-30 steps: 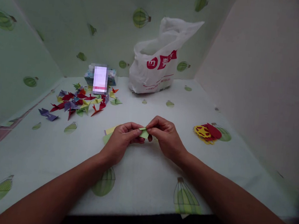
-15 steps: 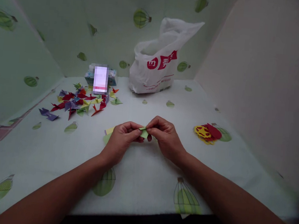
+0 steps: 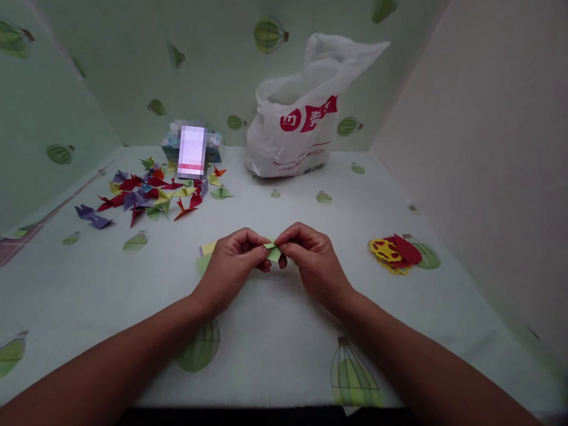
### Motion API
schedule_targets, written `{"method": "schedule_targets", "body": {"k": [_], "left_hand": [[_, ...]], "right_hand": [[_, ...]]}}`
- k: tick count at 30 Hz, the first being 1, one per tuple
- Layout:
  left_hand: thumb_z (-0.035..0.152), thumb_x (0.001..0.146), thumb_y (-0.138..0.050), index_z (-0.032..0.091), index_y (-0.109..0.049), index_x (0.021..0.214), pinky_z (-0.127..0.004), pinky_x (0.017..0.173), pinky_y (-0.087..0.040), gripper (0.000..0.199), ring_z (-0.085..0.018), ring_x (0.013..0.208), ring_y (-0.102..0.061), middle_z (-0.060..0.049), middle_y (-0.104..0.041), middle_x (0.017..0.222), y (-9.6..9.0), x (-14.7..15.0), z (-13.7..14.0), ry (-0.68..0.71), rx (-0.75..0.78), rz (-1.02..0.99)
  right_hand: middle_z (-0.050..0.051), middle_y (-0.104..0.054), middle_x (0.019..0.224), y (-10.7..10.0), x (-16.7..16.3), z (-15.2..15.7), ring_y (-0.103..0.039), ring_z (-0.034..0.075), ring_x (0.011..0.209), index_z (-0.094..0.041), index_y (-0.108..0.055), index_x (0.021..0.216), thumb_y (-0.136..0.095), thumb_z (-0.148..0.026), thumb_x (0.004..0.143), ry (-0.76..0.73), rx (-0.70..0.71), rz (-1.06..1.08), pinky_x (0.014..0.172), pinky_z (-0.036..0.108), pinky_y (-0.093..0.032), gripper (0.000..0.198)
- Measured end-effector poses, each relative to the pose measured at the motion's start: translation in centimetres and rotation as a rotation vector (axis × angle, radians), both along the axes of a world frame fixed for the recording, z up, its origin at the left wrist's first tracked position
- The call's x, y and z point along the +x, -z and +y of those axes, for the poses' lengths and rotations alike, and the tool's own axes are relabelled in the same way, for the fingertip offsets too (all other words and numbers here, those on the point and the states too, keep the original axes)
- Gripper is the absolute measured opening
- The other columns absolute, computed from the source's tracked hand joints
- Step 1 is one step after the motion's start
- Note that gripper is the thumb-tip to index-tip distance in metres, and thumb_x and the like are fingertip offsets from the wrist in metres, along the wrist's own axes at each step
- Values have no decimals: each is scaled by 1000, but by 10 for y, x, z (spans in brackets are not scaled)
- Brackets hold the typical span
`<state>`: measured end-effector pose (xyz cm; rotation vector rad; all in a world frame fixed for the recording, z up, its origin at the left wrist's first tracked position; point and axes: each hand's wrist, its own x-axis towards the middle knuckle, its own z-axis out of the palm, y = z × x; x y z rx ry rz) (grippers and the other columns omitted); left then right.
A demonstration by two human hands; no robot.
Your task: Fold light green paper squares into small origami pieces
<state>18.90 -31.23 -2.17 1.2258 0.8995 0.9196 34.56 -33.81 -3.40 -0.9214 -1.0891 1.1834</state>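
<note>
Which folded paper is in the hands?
The light-green folded paper, pinched between the left hand and right hand; the other folded papers lie on the table, farther left.

2 hands, 1 green folded paper. From hands: 9 o'clock, 2+ paper sheets; 10, 15+ origami birds; 11, 1 tissue box, 1 lit screen; 12, 1 plastic bag; 3, 2+ cutouts.

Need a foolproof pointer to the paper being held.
Start at the white plastic bag standing at the back, then come nearer to the left hand and right hand. Between them is a small, folded, light green paper. Unlike the partly hidden sheets by the left hand and the colourful folded papers farther left, this one is gripped by both.
</note>
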Motion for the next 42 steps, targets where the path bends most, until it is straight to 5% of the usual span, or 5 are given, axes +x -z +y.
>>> {"method": "schedule_targets", "body": {"k": [21, 42], "left_hand": [[32, 74, -76, 14, -67, 81, -28, 71, -53, 21, -12, 64, -63, -4, -69, 78, 1, -1, 5, 74, -178, -45], [34, 72, -77, 14, -67, 78, -28, 69, -53, 23, -13, 64, -65, -3, -69, 76, 0, -2, 8, 52, -128, 43]], "right_hand": [[-5, -60, 62, 1, 1, -1, -55, 9, 56, -20, -65, 72, -60, -11, 74, 21, -4, -46, 58, 25, -44, 10], [-4, -59, 66, -3, 0, -1, -55, 9, 58, -19, -63, 73, -59, -12, 75, 15, 3, -130, 59, 25, -44, 8]]}}
